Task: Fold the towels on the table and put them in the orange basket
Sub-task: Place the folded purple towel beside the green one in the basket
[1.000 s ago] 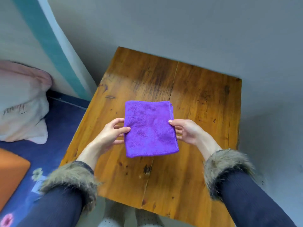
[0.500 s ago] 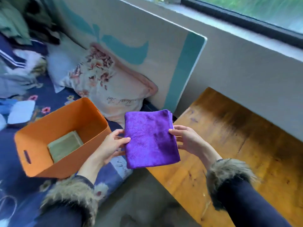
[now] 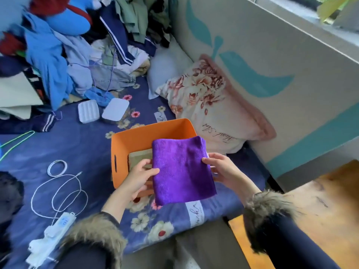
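Head view: both hands (image 3: 140, 178) (image 3: 223, 169) pinch folded purple towel (image 3: 182, 169) over orange basket (image 3: 136, 137).

You have two folded towels here: one purple plush microfibre towel (image 3: 182, 169) and one olive-green folded towel (image 3: 140, 157). There is one orange rectangular plastic basket (image 3: 147, 131). You can count two pillows, one floral cream-and-pink pillow (image 3: 209, 105) and one plain pale blue pillow (image 3: 167, 68), plus two small white rounded rectangular pads (image 3: 88, 111) and one coiled white cable (image 3: 58, 183).
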Demonstrator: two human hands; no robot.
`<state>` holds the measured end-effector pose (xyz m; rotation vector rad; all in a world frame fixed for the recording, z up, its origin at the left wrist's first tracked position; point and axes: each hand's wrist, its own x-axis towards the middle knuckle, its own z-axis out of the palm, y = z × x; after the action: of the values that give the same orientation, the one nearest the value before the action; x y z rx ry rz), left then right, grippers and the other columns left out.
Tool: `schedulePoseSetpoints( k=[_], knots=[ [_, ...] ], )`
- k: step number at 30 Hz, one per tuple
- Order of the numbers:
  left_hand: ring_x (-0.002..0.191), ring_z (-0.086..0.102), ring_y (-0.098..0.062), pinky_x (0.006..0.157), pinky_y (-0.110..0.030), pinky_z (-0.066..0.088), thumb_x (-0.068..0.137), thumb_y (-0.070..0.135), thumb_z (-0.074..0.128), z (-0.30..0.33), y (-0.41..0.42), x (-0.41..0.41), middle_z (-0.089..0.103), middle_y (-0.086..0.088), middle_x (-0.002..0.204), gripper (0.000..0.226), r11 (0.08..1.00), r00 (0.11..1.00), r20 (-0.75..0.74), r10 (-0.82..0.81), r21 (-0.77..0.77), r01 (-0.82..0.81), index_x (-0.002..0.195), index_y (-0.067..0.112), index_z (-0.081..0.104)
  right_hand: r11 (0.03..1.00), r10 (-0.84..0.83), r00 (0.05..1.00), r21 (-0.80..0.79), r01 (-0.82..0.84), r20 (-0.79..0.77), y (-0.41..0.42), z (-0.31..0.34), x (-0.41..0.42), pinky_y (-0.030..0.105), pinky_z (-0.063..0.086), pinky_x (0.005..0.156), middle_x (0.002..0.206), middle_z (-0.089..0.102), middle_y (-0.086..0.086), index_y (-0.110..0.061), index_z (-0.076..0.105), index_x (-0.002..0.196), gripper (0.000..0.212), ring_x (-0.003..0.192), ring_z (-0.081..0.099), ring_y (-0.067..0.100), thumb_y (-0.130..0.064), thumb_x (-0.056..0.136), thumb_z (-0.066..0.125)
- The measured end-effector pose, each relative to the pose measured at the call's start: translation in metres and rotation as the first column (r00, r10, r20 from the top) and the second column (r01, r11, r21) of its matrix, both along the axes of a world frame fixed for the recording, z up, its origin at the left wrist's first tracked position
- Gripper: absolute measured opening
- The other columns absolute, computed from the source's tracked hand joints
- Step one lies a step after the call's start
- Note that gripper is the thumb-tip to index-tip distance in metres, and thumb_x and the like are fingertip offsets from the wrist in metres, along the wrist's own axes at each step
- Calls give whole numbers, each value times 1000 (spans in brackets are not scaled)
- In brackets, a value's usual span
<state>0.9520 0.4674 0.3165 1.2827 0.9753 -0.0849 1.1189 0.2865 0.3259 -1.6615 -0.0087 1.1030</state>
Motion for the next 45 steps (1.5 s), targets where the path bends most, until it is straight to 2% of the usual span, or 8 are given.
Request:
schedulePoseSetpoints(
  k=[11, 16, 21, 25, 37, 41, 43, 45],
  knots=[
    [66, 51, -16, 60, -28, 41, 88, 3, 55, -118, 76, 101, 54, -7, 86, 21, 968, 949, -196, 245, 100, -229, 98, 20, 47, 945, 201, 948, -304, -121, 249, 145, -114, 86, 32, 47, 76, 77, 57, -4, -17, 60, 99, 18, 80, 57, 19, -16, 82, 66],
    [83, 58, -24, 80, -43, 53, 82, 13, 65, -190, 91, 115, 57, -5, 92, 26, 973, 919, -336, 207, 165, -159, 102, 24, 51, 901, 251, 932, -416, -126, 260, 166, -178, 92, 30, 43, 86, 100, 63, 6, -9, 60, 111, 26, 101, 60, 26, -14, 86, 62],
    [85, 57, -23, 65, -31, 51, 87, 13, 61, -242, 100, 127, 53, -7, 103, 35, 988, 918, -369, 148, 100, -120, 120, 19, 50, 853, 291, 914, -510, -114, 282, 174, -225, 96, 32, 40, 89, 114, 63, 9, -10, 55, 120, 31, 112, 55, 32, -20, 89, 56],
    [83, 58, -24, 80, -40, 52, 88, 13, 62, -268, 101, 134, 56, -2, 90, 30, 990, 919, -371, 131, 95, -103, 115, 19, 51, 818, 314, 913, -562, -122, 259, 179, -245, 96, 30, 40, 92, 128, 55, 9, -13, 45, 131, 38, 120, 50, 29, -20, 94, 50],
    [92, 58, -19, 88, -35, 50, 92, 4, 52, -288, 96, 144, 58, 2, 93, 33, 989, 928, -358, 103, 134, -58, 124, 12, 51, 779, 333, 884, -624, -63, 327, 173, -286, 92, 48, 36, 105, 132, 51, 9, -18, 43, 130, 40, 123, 47, 31, -24, 91, 49],
    [102, 53, -20, 87, -28, 44, 91, 4, 53, -285, 86, 141, 49, -7, 118, 40, 932, 950, -309, -47, 328, 153, 129, 11, 45, 704, 520, 747, -703, -99, 415, 172, -279, 87, 47, 24, 114, 154, 22, 7, -22, 15, 148, 66, 140, 24, 30, -23, 91, 49],
    [117, 47, -24, 94, -33, 44, 88, 8, 57, -285, 80, 137, 41, -9, 131, 47, 748, 914, -340, -224, 541, 384, 133, 12, 43, 622, 670, 634, -758, -195, 387, 170, -274, 84, 45, 20, 115, 156, 10, 8, -18, 8, 149, 75, 143, 16, 30, -15, 89, 52],
    [136, 27, -31, 106, -43, 35, 84, 19, 65, -285, 77, 137, 26, -12, 148, 65, 515, 806, -450, -385, 620, 592, 142, 16, 34, 493, 847, 334, -846, -203, 414, 168, -269, 75, 46, 18, 116, 156, 13, 13, -14, 15, 149, 77, 143, 17, 32, -13, 85, 58]
  ],
)
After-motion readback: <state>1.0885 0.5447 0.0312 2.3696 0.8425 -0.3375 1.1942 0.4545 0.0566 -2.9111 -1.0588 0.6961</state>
